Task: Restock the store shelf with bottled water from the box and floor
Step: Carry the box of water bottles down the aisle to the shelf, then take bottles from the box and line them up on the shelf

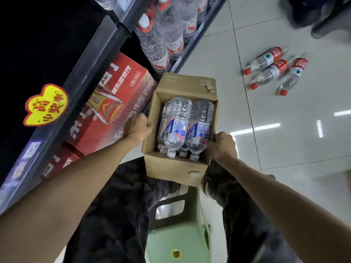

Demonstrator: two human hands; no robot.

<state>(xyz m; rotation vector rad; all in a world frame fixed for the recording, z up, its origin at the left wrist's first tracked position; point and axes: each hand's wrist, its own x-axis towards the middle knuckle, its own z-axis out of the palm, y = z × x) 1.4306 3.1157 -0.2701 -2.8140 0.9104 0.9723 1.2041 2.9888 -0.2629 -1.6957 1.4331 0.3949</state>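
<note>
Both hands are holding an open brown cardboard box (178,166) of water bottles beside the store shelf (106,35).

The left hand (137,128) is gripping the box's left wall, fingers curled over the rim; the right hand (224,144) is gripping the right wall likewise. Clear plastic water bottles with blue-and-white labels (177,128) are lying in the box, white caps pointing toward the person. Three clear bottles with red labels and red caps (273,70) are lying on the grey tiled floor (284,130), well apart from the box. Clear bottles with red-and-white labels (161,40) are standing on the shelf beside red cartons (114,103). A pale green plastic stool (178,234) is sitting below the box.
</note>
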